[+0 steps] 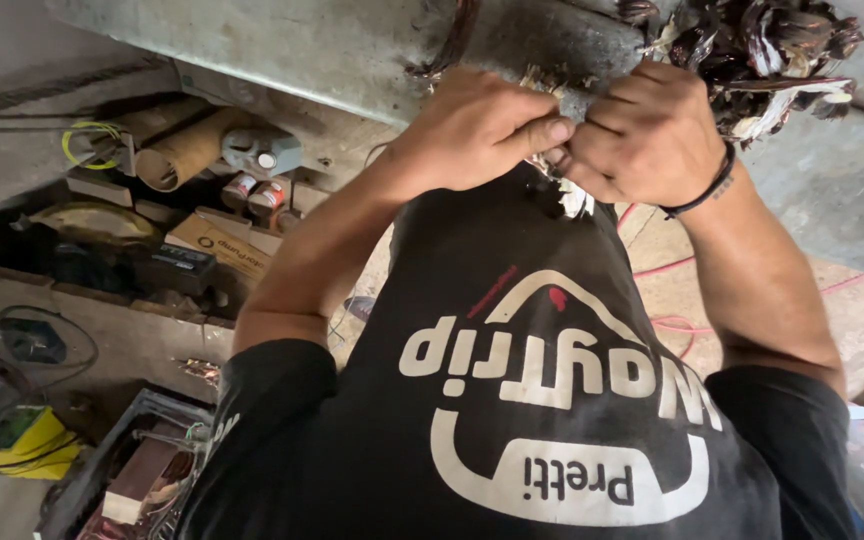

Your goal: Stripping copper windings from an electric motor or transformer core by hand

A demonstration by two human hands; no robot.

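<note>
Both my hands meet at the edge of a grey metal bench (282,50), just above my black printed shirt (542,400). My left hand (477,125) pinches a frayed white and tan scrap (570,195) between thumb and fingers. My right hand (647,135), with a black band on its wrist, is curled tight against the left and grips the same scrap. A dark bundle of coiled wire with pale strips (772,50) lies on the bench, right beside the right hand. What lies between the fingers is mostly hidden.
On the floor at the left are cardboard tubes (187,150), a grey jug (262,150), small cans (252,190) and boxes (222,245). A dark crate with copper wire (137,470) and a yellow object (37,445) sit lower left. Red wire (667,268) trails on the floor at the right.
</note>
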